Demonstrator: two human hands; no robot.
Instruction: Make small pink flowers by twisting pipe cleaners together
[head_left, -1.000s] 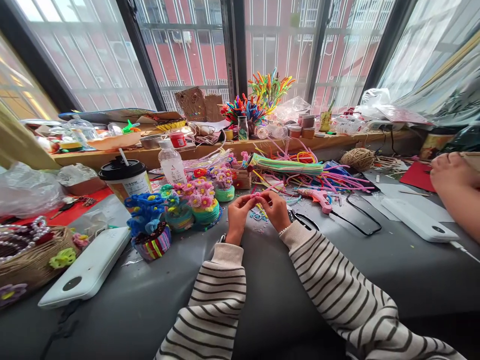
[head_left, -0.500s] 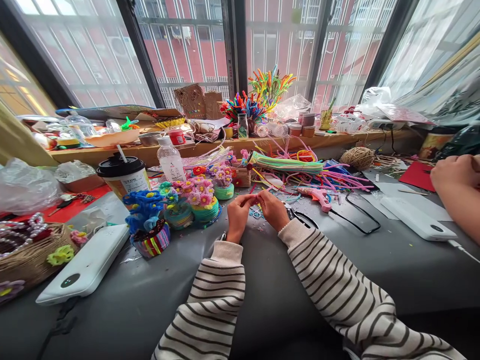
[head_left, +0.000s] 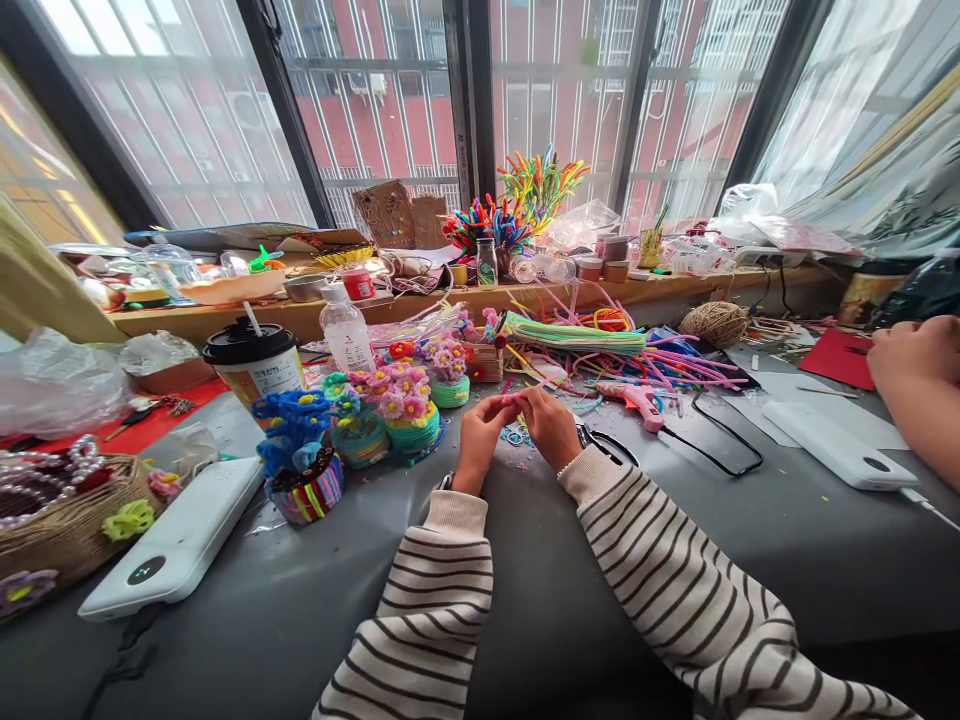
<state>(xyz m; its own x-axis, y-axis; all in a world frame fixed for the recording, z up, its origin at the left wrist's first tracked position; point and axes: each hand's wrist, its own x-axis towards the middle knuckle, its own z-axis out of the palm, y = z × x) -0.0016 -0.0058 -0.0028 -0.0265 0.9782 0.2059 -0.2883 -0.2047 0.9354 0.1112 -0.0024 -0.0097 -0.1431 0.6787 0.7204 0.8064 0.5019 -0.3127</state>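
A small pink piece [head_left: 513, 398], seemingly a bit of pipe cleaner, is pinched between my two hands over the grey table [head_left: 525, 560]. My left hand [head_left: 478, 440] closes on its left end, and my right hand [head_left: 551, 428] closes on it from the right, fingertips nearly touching. Small blue and white scraps [head_left: 516, 436] lie just beneath the hands. Left of them stand little pots with pink flowers [head_left: 405, 390] and a pot with blue flowers [head_left: 300, 445]. The pink glue gun [head_left: 640, 403] rests right of my right hand.
Bundled pipe cleaners [head_left: 577, 335] lie behind the hands, near a twine ball [head_left: 715, 322]. White power banks [head_left: 172, 540] flank both sides. A lidded cup [head_left: 255, 360] and bottle [head_left: 346, 330] stand at left. Another person's hand [head_left: 915, 370] is at the right edge.
Both hands stay together, with the fingers slightly shifted; more of the pink piece shows between them. The whole view has moved a little.
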